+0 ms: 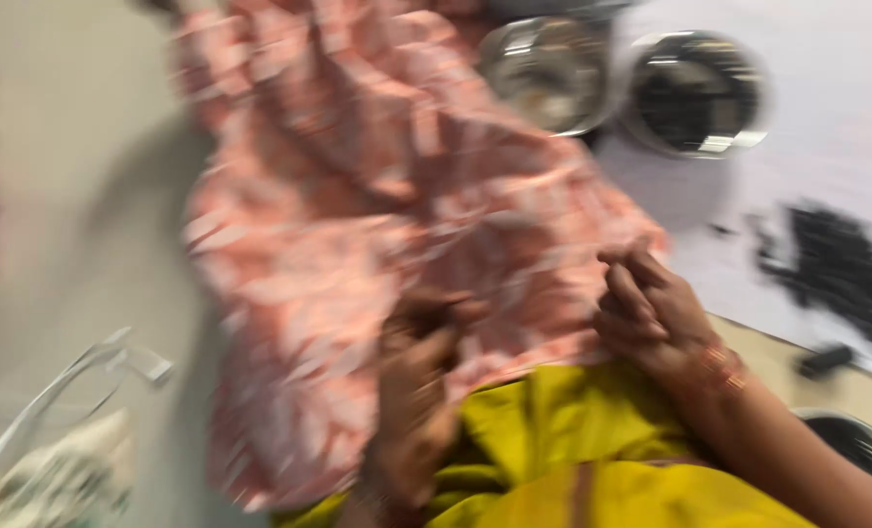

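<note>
1. Pink patterned cloth (358, 225): a soft, thin woven fabric, salmon-pink with a paler, whitish print. It is crumpled into broad folds and has no fixed outline. Motion blur hides the finer detail of the print.
2. Position of the cloth: it fills the middle of the view and drapes over the person's lap, above the yellow garment (592, 460). It runs from the top edge of the frame down to the lower left.
3. Long axis of the cloth: roughly from the top towards the bottom of the frame, leaning slightly to the left at its lower end.
4. Left hand (416, 391): it lies on the lower part of the cloth with the fingers curled at the fabric. Blur prevents telling whether they pinch it or only rest on it.
5. Right hand (651, 313): it sits at the right edge of the cloth, fingers bent inwards and close together, touching the cloth's border. Whether anything is held between them cannot be told. A reddish bangle (724, 367) circles the wrist.
6. Two steel bowls (553, 73) (695, 93): round, shiny metal, side by side beyond the cloth on a white sheet (847, 147).
7. Heap of small black pieces (837, 269): a loose, granular pile on the white sheet, to the right of the right hand.
</note>
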